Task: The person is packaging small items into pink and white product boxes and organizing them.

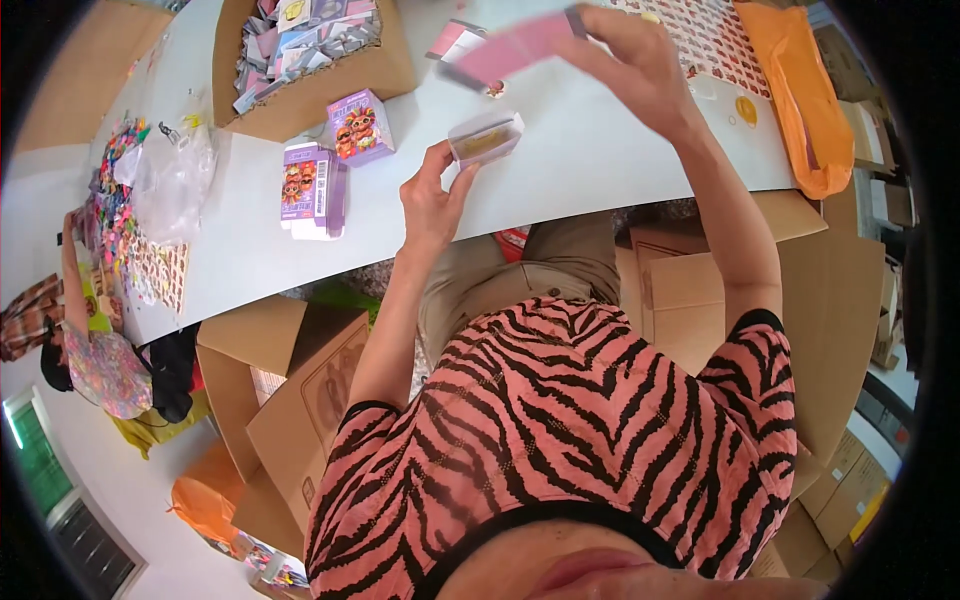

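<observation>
My left hand (pixel 428 205) grips a small open carton (pixel 487 140) by its side, its open end showing a pale inside. Above and to the right, my right hand (pixel 645 80) pinches a flat pink packet (pixel 515 50), smeared by motion. Beneath that packet, a similar pink and white packet (pixel 452 42) lies on the table, and a tiny printed figure piece (pixel 495 89) is close by. Two purple cartons with colourful characters are left of my left hand: one (pixel 361 128) beside the large cardboard box, the other (pixel 313 188) nearer me with white flaps showing.
A cardboard box (pixel 395 75) full of flat packets stands on the white table (pixel 560 160). Sheets of small printed pieces (pixel 715 40) and an orange bag (pixel 805 110) lie right. Leftward are a clear plastic bag (pixel 172 185), colourful small items and another person (pixel 108 370). Open cartons (pixel 690 300) flank my legs.
</observation>
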The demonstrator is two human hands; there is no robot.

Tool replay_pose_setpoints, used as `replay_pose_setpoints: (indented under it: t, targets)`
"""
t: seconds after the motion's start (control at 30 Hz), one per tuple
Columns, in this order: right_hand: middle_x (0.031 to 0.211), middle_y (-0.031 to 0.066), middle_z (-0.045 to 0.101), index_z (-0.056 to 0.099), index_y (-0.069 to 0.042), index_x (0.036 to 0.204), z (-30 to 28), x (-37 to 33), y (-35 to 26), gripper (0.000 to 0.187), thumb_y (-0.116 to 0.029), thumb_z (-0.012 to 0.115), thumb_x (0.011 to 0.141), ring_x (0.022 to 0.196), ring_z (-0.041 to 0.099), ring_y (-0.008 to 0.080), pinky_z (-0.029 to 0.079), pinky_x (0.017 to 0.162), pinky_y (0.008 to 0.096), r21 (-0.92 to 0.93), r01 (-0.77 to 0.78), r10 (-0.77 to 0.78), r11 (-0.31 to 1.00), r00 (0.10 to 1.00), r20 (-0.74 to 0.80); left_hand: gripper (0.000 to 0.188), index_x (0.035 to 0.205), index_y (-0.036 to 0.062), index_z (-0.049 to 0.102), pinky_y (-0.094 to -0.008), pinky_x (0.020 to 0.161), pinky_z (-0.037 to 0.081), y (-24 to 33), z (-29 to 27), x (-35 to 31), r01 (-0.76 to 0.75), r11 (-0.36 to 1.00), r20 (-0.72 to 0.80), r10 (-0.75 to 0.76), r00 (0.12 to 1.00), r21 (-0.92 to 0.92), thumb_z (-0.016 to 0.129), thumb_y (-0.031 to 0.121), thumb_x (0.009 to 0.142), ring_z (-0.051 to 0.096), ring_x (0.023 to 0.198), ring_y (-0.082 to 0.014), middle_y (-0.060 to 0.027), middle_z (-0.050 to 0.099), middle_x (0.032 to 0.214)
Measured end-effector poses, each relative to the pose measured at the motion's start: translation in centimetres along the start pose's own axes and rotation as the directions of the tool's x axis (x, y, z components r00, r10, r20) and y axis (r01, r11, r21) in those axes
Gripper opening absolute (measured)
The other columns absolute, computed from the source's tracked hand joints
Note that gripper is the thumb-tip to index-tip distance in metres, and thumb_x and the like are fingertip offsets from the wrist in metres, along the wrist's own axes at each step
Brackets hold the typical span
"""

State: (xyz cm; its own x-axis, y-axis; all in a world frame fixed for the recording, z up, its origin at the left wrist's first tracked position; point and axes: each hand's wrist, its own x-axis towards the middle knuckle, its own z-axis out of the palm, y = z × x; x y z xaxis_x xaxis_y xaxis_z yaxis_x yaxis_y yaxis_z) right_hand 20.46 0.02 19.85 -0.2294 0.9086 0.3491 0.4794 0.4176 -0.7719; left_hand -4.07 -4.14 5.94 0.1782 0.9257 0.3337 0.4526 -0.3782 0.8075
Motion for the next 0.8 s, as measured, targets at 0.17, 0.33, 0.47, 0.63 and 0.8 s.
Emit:
replay_pose_setpoints:
  t: [0.17,0.33,0.47,0.63,0.8]
  targets:
    - [0.093,0.0105,0.065,0.064,0.001,0.094,0.4,-3.0,-0.5,0.010,0.000,0.061,0.084,0.086,0.061,0.0185,0.048,0.076,0.0299,-0.003,0.351,-0.349,0.936,0.931,0.105,0.035,0.111,0.0013,0.056,-0.0332,0.075,0.054,1.0,0.0,-0.4,0.002,0.999,0.027,-0.003,1.000,0.042,0.071,0.010,0.081,0.068,0.089,-0.0282,-0.0166,0.068,0.094]
    - [0.096,0.0075,0.065,0.064,0.001,0.094,0.0,-3.7,0.2,0.009,-0.001,0.061,0.086,0.088,0.060,0.0164,0.047,0.077,0.0278,0.031,0.166,-0.167,0.986,0.984,0.058,0.034,0.113,-0.0008,0.054,-0.0308,0.077,0.053,1.5,0.0,-1.2,-0.019,0.999,0.047,0.021,0.999,-0.042,0.068,0.006,0.083,0.067,0.088,-0.0220,-0.0147,0.067,0.097]
    - [0.081,0.0025,0.061,0.062,0.000,0.091,-0.4,-3.3,1.4,0.015,-0.015,0.059,0.091,0.075,0.051,0.0076,0.042,0.069,0.0208,-0.022,0.059,-0.060,0.998,0.998,-0.018,0.033,0.119,-0.0025,0.049,-0.0256,0.081,0.050,1.5,0.7,-2.5,0.463,0.542,0.204,-0.470,0.859,-0.701,0.061,0.002,0.088,0.060,0.092,-0.0121,-0.0103,0.064,0.103]
    - [0.070,-0.0031,0.055,0.061,0.000,0.087,0.8,-2.7,7.5,0.021,-0.021,0.058,0.092,0.065,0.045,0.0061,0.041,0.063,0.0222,-0.003,-0.292,0.291,0.956,0.952,0.099,0.029,0.114,-0.0046,0.051,-0.0254,0.080,0.049,1.6,1.7,-4.3,0.426,0.562,0.185,-0.434,0.881,-0.709,0.061,0.001,0.087,0.060,0.092,-0.0117,-0.0102,0.064,0.102]
    - [0.084,0.0018,0.063,0.063,0.000,0.102,4.5,0.6,12.4,0.025,-0.021,0.056,0.092,0.076,0.057,0.0102,0.048,0.070,0.0260,0.186,-0.495,0.464,0.849,0.866,0.185,0.027,0.109,-0.0038,0.052,-0.0265,0.083,0.049,1.4,1.5,-4.3,0.373,0.649,0.135,-0.386,0.912,-0.663,0.064,0.002,0.086,0.061,0.094,-0.0134,-0.0117,0.065,0.104]
